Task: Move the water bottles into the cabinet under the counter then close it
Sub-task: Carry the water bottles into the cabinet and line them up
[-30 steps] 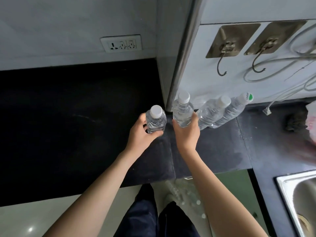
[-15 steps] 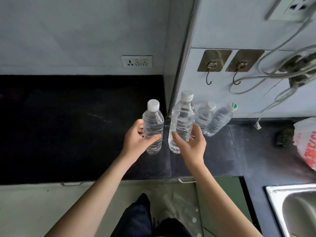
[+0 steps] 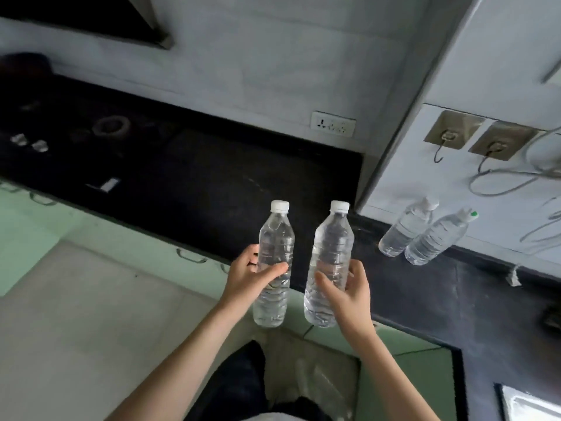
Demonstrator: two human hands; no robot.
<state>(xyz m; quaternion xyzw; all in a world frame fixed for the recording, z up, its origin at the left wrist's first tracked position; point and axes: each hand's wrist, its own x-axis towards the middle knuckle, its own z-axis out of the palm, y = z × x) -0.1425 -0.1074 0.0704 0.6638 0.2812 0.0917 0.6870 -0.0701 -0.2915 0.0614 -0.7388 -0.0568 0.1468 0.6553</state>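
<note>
My left hand (image 3: 250,276) grips a clear water bottle with a white cap (image 3: 274,253) upright, lifted off the black counter (image 3: 188,183). My right hand (image 3: 352,291) holds a second clear bottle (image 3: 332,247) the same way, beside the first. Both bottles hang over the counter's front edge. Two more water bottles (image 3: 405,230) (image 3: 437,238) stand on the counter against the white wall at the right. Below the counter run pale green cabinet fronts (image 3: 145,238) with metal handles (image 3: 189,256). An open gap under the counter shows below my hands.
A wall socket (image 3: 333,123) sits above the counter. Two hooks (image 3: 449,136) and loose cables (image 3: 516,180) hang on the right wall. Small items and a ring (image 3: 110,126) lie at the counter's far left. A sink corner (image 3: 528,405) shows at the bottom right.
Both hands have lifted their bottles off the counter and drawn them back towards me. The view has pulled back and tilted, showing more counter and the cabinet fronts.
</note>
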